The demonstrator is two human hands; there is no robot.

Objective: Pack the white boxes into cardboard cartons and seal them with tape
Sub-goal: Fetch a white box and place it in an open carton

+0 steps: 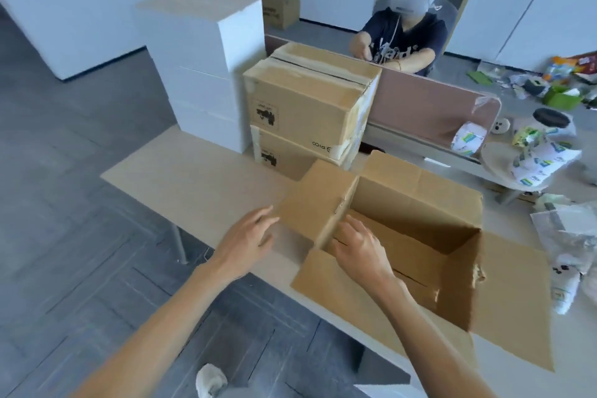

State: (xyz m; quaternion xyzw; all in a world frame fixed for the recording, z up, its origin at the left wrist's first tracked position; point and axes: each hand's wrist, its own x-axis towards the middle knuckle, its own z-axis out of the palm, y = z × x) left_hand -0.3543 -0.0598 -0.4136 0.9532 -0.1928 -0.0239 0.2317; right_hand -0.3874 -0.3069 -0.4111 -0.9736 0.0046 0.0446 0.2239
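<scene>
Cardboard carton (420, 203): stands open on the near right of the table (193, 178), flaps turned outward and nothing inside, so no white box is packed in it yet.
Left flap (318, 200): tilted up and outward, between the two hands.
Left hand (248, 239): fingers spread and fairly straight, holding nothing, just beside the flap's outer face; I cannot tell whether it touches.
Right hand (361, 249): inside the carton mouth, fingers loosely extended along the left rim by the flap's crease, pinching nothing.
White boxes (200, 68): stacked at the table's far left, well apart from the open carton.
Sealed cartons (307, 97): two, taped, one on the other, between the white stack and the open carton.
Step in hand: probably readying the empty carton — getting the flaps clear of the mouth.
Next move: likely a reach past the sealed cartons for the top white box. It looks bulky, so it calls for both hands and a square lowering into the mouth.
Tape: no roll that I can pick out.
</scene>
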